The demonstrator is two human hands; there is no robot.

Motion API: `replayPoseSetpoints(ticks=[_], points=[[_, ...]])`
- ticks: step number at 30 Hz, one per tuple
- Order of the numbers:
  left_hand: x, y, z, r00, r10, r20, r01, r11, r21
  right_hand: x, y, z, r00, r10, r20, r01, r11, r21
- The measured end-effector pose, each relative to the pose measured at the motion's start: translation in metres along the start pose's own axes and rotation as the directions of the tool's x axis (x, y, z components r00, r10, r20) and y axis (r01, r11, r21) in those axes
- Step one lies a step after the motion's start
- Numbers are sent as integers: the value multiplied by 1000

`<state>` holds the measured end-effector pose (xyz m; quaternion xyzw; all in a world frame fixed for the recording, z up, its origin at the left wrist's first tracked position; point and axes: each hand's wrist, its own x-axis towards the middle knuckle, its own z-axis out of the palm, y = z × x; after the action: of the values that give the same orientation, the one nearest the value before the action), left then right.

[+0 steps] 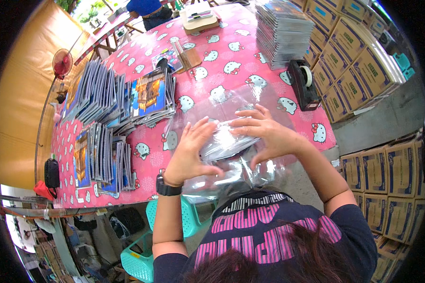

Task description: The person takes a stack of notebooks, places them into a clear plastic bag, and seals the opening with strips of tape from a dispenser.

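Note:
A bundle of clear plastic (226,140), glossy with glare, lies before me at the near edge of the table. On its left side rests my left hand (190,150), fingers stretched out and thumb apart. My right hand (265,134) spreads over the right side, fingertips on the top of the plastic. Neither hand is closed round anything. Beneath and beyond the bundle lies a wide, thin clear plastic sheet (243,96). More shiny plastic (257,174) hangs over the edge toward my body. Glare hides whether the bundle is sleeves or one folded sheet.
Stacks of spiral-bound books (148,96) cover the left of the pink patterned table (222,35). At the far right stands a tall wrapped stack (283,33) beside a black tape dispenser (303,87). Cardboard boxes (352,70) line the right; a turquoise stool (186,217) stands below.

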<state>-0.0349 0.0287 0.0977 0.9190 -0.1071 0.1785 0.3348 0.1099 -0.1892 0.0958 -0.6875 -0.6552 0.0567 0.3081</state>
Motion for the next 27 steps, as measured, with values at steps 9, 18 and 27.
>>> replayPoseSetpoints(ticks=[9,18,27], points=[[-10,4,23,980,101,-169,-60,970,235,13,-5,31,918,-131,-374,84,987,-139],[0,-5,21,980,33,-194,19,965,261,30,8,19,981,24,-195,-24,1000,5],[35,-50,4,961,-275,-24,269,951,-152,62,22,6,967,114,-230,-191,917,-349]])
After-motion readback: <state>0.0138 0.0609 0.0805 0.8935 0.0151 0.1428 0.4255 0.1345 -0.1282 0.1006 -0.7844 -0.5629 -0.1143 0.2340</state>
